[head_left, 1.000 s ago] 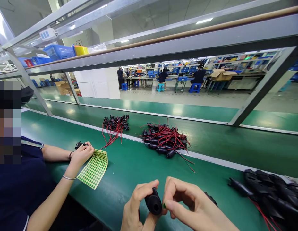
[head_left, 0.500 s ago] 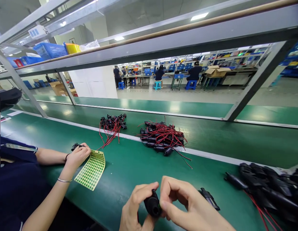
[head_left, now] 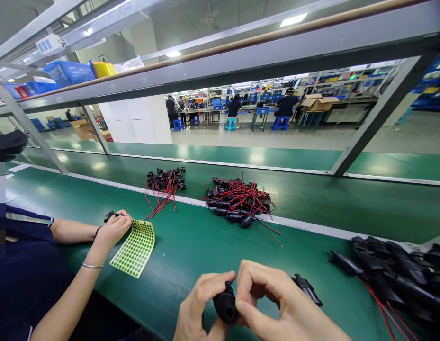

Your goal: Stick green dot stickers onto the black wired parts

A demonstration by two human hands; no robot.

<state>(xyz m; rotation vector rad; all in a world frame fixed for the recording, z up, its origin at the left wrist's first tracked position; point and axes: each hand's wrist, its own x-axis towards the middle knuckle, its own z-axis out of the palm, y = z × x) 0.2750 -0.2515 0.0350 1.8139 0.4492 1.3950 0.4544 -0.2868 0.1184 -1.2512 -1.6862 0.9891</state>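
While our left hand (head_left: 200, 308) grips the black plug (head_left: 225, 305) end-on toward us, our right hand (head_left: 276, 305) pinches its rim from the right.

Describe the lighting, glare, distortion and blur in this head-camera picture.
Head view: even overhead strip lighting, pale glare patches on the far green belt; wide-angle bend bows the shelf rail; left hand, right hand and the black plug are fairly sharp; the co-worker's face is pixelated.

Open green belt (head_left: 191, 246) lies straight ahead of my hands (head_left: 241, 308). A loose black connector (head_left: 308, 290) sits just right, a black pile (head_left: 393, 274) farther right, a sticker sheet (head_left: 133, 248) and co-worker's arm (head_left: 77, 279) left.
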